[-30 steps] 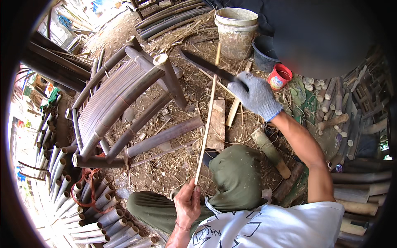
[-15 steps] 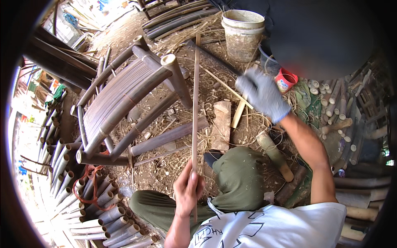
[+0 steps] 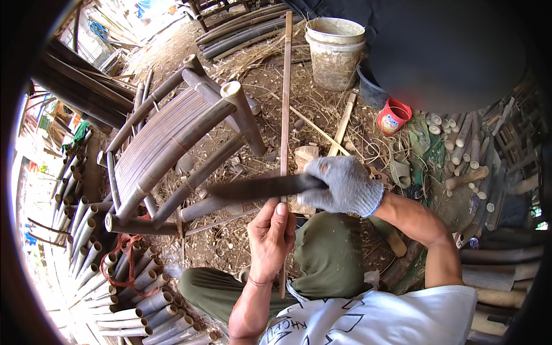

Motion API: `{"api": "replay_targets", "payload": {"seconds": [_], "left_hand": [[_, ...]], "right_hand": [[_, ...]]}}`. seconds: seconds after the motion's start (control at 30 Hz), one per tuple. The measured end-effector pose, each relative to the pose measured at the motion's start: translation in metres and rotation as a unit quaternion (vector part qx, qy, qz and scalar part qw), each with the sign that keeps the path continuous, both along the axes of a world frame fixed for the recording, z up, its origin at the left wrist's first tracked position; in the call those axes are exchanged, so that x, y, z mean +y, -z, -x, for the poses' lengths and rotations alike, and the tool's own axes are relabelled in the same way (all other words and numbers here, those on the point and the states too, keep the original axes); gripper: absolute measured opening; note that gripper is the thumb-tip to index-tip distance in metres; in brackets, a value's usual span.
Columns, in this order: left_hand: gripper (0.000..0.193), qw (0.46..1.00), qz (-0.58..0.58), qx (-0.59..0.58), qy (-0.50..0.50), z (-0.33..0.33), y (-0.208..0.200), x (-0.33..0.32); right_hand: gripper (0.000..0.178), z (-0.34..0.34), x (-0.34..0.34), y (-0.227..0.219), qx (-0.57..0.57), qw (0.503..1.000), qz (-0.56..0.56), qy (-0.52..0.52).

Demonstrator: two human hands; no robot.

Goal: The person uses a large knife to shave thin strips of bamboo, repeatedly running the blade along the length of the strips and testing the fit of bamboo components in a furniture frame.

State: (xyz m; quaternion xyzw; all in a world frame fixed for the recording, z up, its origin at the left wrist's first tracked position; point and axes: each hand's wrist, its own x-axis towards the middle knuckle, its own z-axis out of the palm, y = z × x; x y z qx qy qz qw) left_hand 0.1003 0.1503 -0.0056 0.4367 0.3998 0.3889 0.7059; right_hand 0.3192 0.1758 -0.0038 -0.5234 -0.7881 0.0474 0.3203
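My bare left hand point(image 3: 271, 237) is closed around a long, thin bamboo strip point(image 3: 287, 92), which points away from me past the bucket. Its lower end passes below my fist, near my knee. My right hand point(image 3: 343, 187), in a grey knit glove, is closed on the handle of a dark, broad-bladed knife point(image 3: 250, 188). The blade, smeared by motion, lies crosswise over the strip just beyond my left fingers; whether it touches the strip I cannot tell. A wooden block point(image 3: 306, 154) shows partly behind the glove.
A bamboo chair point(image 3: 198, 152) lies tilted to the left. Beyond my right hand stand a dirty white bucket point(image 3: 335, 57), a dark tub point(image 3: 372, 89) and a red container point(image 3: 394, 117). Cut bamboo poles point(image 3: 123, 282) are piled at the lower left; shavings litter the ground.
My right hand has swung the knife nearer and leftward, from the far right to across the strip. The strip's far end has shifted slightly right and farther away.
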Motion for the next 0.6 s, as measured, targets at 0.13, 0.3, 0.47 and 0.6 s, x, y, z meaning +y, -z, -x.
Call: {"api": "replay_targets", "payload": {"seconds": [0.13, 0.3, 0.47, 0.6], "left_hand": [[0.046, 0.999, -0.022, 0.012, 0.021, 0.006, 0.007, -0.019], [0.046, 0.998, -0.019, 0.03, 0.044, 0.035, 0.025, -0.049], [0.047, 0.999, -0.009, 0.014, 0.045, 0.054, 0.039, -0.057], [0.049, 0.998, 0.005, 0.049, 0.04, 0.057, 0.035, -0.062]], "right_hand": [[0.038, -0.032, 0.031, 0.011, 0.078, 0.99, 0.002, 0.119], [0.033, -0.054, 0.039, 0.006, 0.095, 0.975, 0.015, 0.201], [0.044, -0.049, 0.032, 0.015, 0.147, 0.978, 0.056, 0.137], [0.046, -0.051, 0.033, 0.016, 0.055, 0.991, -0.033, 0.115]]}}
